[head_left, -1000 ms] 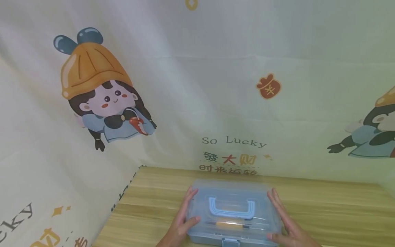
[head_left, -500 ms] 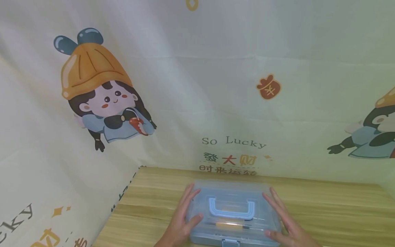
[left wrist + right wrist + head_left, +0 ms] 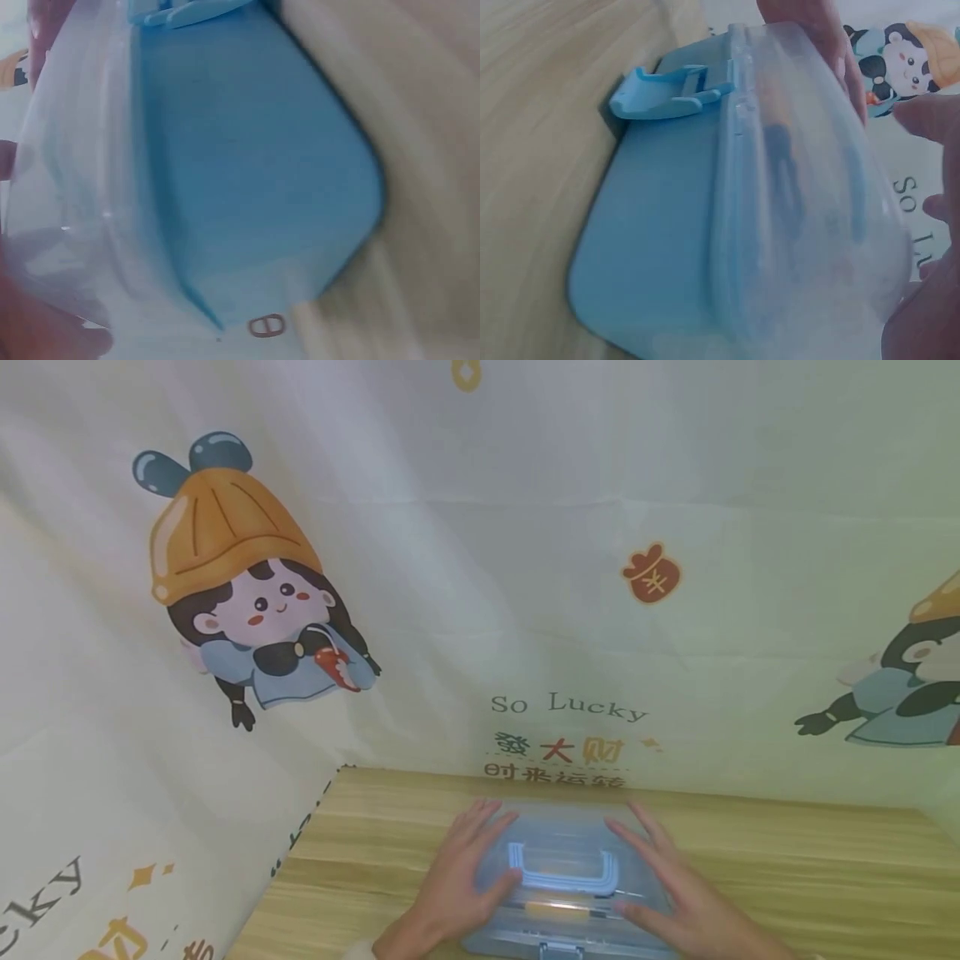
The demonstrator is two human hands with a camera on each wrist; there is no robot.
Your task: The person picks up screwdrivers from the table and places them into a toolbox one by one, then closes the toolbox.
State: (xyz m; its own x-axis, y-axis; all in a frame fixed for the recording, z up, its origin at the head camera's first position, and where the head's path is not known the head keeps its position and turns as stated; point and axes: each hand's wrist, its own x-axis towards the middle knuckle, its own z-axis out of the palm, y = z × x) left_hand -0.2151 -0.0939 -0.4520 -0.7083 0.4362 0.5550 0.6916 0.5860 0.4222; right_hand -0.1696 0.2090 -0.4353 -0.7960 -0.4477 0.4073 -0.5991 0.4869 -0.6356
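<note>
A blue plastic storage box with a clear lid stands on the wooden surface. Flat on the lid lies its blue carry handle, between both hands. Over the left part of the lid is my left hand, fingers extended and thumb near the handle. My right hand spreads its fingers over the right part. Whether either hand touches the lid I cannot tell. The front latch juts out from the box wall in the right wrist view. Through the lid show something orange-yellow and thin dark items.
Wood-patterned tabletop extends on both sides of the box. Behind it and to the left hangs a pale cloth printed with cartoon figures and lettering.
Both hands have moved inward from the sides of the box to over its lid, closer to the handle. The box has stayed in place.
</note>
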